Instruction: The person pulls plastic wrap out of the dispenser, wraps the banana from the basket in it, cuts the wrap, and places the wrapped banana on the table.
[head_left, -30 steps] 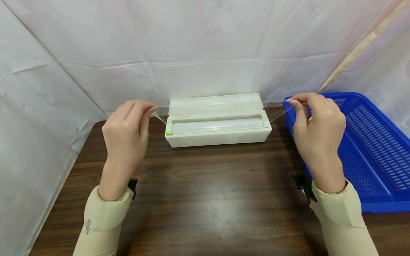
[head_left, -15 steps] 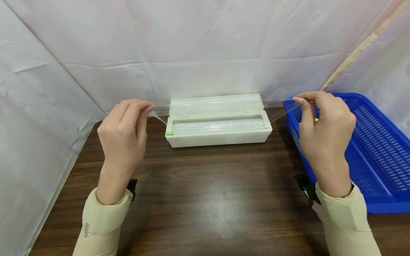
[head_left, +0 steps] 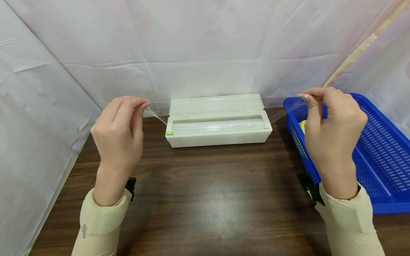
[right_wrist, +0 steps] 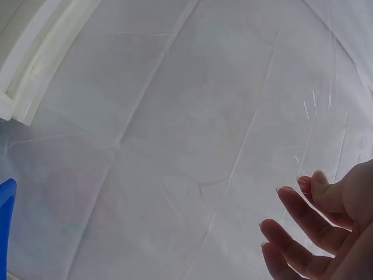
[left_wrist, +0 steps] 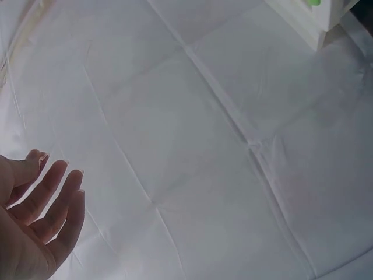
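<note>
A white cling film dispenser (head_left: 219,139) stands at the back of the table, its lid (head_left: 216,104) swung up behind it. Inside lies a roll of film (head_left: 219,125), and a green cutter slider (head_left: 169,133) sits at the front left corner. Clear cling film (head_left: 283,111) stretches up from the box between both hands. At its left corner my left hand (head_left: 116,131) pinches it between thumb and index finger; the right hand (head_left: 333,135) pinches the right corner likewise. In the right wrist view, film creases show near the right hand (right_wrist: 326,227). The other fingers are loosely bent.
To the right stands a blue perforated basket (head_left: 381,208), partly beneath the right hand, with something yellow (head_left: 302,125) in its near left side. A pale sheet (head_left: 205,42) hangs behind the dark wooden table (head_left: 211,185).
Both hands have risen slightly and moved apart, the left one leftward and the right one rightward, still pinching the film. The dispenser has stayed almost in place.
</note>
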`<move>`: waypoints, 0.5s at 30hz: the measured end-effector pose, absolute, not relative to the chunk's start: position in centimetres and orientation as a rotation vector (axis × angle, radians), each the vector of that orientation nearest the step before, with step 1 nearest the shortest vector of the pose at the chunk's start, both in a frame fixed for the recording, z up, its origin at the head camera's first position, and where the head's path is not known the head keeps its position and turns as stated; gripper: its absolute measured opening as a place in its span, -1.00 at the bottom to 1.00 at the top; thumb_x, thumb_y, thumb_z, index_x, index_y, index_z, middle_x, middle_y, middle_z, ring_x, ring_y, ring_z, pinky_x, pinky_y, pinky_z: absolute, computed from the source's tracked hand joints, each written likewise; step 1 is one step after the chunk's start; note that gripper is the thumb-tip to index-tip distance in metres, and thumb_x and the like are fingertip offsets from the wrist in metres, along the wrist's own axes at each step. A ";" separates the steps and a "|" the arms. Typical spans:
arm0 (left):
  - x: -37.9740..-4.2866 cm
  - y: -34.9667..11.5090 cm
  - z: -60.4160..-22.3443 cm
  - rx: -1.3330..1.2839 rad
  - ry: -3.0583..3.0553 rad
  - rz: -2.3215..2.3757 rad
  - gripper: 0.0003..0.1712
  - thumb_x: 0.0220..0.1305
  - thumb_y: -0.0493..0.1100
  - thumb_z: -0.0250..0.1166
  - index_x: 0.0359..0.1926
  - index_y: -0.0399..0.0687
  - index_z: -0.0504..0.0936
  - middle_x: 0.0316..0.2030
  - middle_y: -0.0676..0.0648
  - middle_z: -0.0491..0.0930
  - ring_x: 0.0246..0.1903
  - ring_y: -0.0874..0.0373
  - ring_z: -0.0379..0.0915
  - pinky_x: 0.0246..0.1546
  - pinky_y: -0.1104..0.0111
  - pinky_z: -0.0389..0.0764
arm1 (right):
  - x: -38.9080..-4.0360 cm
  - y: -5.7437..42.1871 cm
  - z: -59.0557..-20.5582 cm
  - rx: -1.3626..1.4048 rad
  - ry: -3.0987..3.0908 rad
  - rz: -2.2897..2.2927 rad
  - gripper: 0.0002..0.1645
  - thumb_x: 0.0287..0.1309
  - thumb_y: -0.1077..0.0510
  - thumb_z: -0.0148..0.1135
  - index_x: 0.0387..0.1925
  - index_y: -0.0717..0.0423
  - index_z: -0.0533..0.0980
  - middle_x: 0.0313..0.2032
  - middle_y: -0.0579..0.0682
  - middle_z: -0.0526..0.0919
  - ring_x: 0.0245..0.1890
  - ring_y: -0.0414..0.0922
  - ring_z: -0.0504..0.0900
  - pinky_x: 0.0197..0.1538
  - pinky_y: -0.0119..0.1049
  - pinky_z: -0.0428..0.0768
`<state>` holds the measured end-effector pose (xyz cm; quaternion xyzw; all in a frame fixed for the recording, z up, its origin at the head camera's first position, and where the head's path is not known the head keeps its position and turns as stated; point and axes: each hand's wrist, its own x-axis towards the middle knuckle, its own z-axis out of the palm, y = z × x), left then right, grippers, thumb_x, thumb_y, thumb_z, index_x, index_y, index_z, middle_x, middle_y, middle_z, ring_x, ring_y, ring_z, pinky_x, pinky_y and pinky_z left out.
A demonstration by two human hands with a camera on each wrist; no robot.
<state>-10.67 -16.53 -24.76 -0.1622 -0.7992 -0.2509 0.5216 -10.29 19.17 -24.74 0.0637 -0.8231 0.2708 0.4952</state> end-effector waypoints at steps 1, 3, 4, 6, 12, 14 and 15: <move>-10.6 -16.5 -24.7 -0.386 -1.909 -0.602 -0.78 0.47 -0.21 0.37 -0.25 -0.32 0.78 -0.30 -0.27 0.75 -0.33 -0.25 0.65 -0.31 -0.08 0.61 | -10.3 19.2 -24.7 0.154 -1.993 0.655 -0.47 0.57 -0.02 0.17 -0.18 0.42 0.74 -0.34 0.40 0.75 -0.39 0.34 0.58 -0.24 -0.42 0.13; -10.6 -16.5 -24.6 -0.381 -1.900 -0.602 -0.78 0.47 -0.21 0.37 -0.24 -0.33 0.78 -0.30 -0.27 0.75 -0.36 -0.24 0.64 -0.34 -0.07 0.58 | -10.2 19.2 -24.5 0.153 -1.983 0.662 -0.43 0.58 -0.05 0.15 -0.18 0.42 0.74 -0.34 0.40 0.75 -0.39 0.33 0.58 -0.25 -0.41 0.13; -10.5 -16.5 -24.5 -0.381 -1.894 -0.602 -0.78 0.47 -0.21 0.37 -0.24 -0.33 0.78 -0.31 -0.28 0.75 -0.37 -0.24 0.63 -0.35 -0.06 0.57 | -10.1 19.2 -24.5 0.153 -1.980 0.664 -0.42 0.59 -0.06 0.15 -0.18 0.42 0.74 -0.33 0.40 0.75 -0.38 0.33 0.58 -0.26 -0.41 0.12; -10.5 -16.6 -24.4 -0.379 -1.885 -0.605 -0.76 0.48 -0.20 0.36 -0.25 -0.34 0.78 -0.31 -0.28 0.75 -0.39 -0.24 0.61 -0.36 -0.02 0.53 | -10.1 19.2 -24.4 0.155 -1.975 0.664 -0.40 0.59 -0.08 0.13 -0.18 0.43 0.74 -0.32 0.39 0.76 -0.38 0.32 0.59 -0.26 -0.41 0.12; -10.4 -16.6 -24.0 -0.381 -1.848 -0.630 -0.74 0.50 -0.19 0.35 -0.25 -0.35 0.78 -0.31 -0.28 0.74 -0.35 -0.24 0.63 -0.30 0.09 0.48 | -10.1 19.1 -24.2 0.146 -1.935 0.669 -0.46 0.58 -0.02 0.17 -0.20 0.41 0.75 -0.34 0.40 0.76 -0.39 0.33 0.59 -0.20 -0.46 0.14; -10.4 -16.5 -23.9 -0.379 -1.831 -0.644 -0.75 0.49 -0.20 0.36 -0.25 -0.35 0.78 -0.32 -0.28 0.74 -0.35 -0.24 0.63 -0.29 0.13 0.47 | -10.1 19.1 -24.1 0.142 -1.927 0.671 -0.48 0.58 0.00 0.18 -0.20 0.42 0.75 -0.34 0.41 0.75 -0.38 0.33 0.59 -0.17 -0.48 0.15; -10.4 -16.5 -23.8 -0.378 -1.822 -0.649 -0.76 0.48 -0.20 0.37 -0.25 -0.34 0.78 -0.32 -0.28 0.74 -0.36 -0.24 0.62 -0.30 0.14 0.46 | -10.1 19.1 -24.0 0.140 -1.925 0.669 -0.49 0.57 0.01 0.19 -0.19 0.42 0.75 -0.34 0.42 0.75 -0.37 0.34 0.60 -0.17 -0.48 0.16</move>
